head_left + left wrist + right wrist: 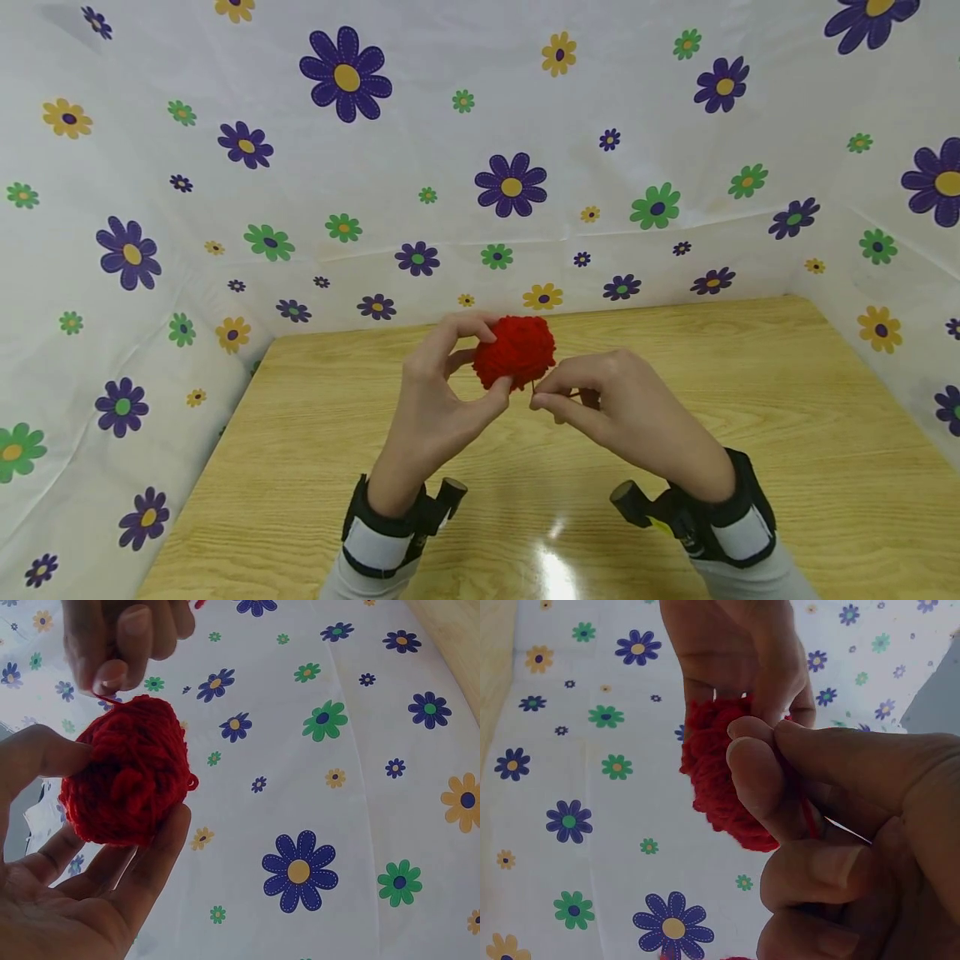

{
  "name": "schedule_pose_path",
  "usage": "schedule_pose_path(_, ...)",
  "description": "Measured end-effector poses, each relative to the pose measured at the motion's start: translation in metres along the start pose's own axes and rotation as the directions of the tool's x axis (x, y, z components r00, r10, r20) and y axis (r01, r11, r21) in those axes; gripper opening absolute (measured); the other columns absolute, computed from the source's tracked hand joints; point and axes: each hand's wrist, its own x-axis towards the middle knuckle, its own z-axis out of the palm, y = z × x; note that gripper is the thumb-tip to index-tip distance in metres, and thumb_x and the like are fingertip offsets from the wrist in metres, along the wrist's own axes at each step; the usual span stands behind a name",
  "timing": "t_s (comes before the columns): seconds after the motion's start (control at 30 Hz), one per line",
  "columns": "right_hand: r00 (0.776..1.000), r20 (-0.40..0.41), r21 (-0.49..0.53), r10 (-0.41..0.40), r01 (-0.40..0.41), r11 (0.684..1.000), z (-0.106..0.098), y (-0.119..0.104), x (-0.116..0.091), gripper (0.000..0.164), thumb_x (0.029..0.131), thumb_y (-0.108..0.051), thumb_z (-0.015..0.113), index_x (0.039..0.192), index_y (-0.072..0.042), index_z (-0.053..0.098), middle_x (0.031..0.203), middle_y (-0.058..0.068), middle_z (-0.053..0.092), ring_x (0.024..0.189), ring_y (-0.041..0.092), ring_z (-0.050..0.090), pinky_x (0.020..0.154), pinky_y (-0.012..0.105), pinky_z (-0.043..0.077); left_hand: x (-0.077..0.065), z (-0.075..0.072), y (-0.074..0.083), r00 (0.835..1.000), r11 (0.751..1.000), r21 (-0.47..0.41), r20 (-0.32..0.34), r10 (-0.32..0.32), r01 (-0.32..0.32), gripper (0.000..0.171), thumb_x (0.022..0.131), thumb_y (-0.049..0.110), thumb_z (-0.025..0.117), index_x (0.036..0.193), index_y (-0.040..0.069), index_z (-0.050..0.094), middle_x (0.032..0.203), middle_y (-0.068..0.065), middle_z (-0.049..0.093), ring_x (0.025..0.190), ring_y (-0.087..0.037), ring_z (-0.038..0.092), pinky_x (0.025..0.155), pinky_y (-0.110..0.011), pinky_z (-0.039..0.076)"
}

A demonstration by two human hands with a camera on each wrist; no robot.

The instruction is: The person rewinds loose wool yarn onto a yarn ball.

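Note:
My left hand [438, 404] holds a fuzzy ball of red yarn [516, 350] above the table, thumb on the near side and fingers around the far side. Close by on the right, my right hand [611, 400] pinches a strand of yarn [808, 814] between thumb and index finger. In the left wrist view the strand [107, 698] runs from the pinch to the top of the ball. A small loop [193, 782] sticks out at the ball's side. The right hand's other fingers curl in toward the palm, with the strand running past them.
A light wood-grain table [315, 467] spreads below both hands. White cloth [420, 142] printed with purple, green and yellow flowers stands behind it and along both sides. Each wrist wears a black strap with a small camera [633, 502].

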Motion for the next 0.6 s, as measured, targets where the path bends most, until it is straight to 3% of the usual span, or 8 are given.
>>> schedule_pose_path(0.27,0.999,-0.012,0.077,-0.037,0.037,0.996,-0.003,-0.007,-0.003,0.002,0.083,-0.031,0.06,0.082,-0.032,0.062,0.065,-0.018,0.052,0.052,0.004,0.045,0.043,0.021,0.038,0.001,0.001,-0.004,0.999,0.997,0.066,0.012,0.041,-0.042,0.037,0.065,-0.012,0.064,0.097,-0.002,0.047,0.107,-0.013,0.054,0.099,-0.021,0.052,0.074,-0.033,0.05)
schedule_pose_path(0.6,0.994,-0.028,0.165,-0.101,0.104,0.981,-0.008,-0.015,-0.007,0.006,0.083,-0.027,0.06,0.084,-0.032,0.063,0.066,-0.017,0.053,0.052,0.004,0.044,0.042,0.02,0.037,0.001,0.004,-0.011,0.998,0.989,0.138,0.05,0.04,-0.047,0.038,0.065,-0.011,0.064,0.097,0.0,0.048,0.105,-0.011,0.054,0.098,-0.02,0.052,0.073,-0.034,0.05)
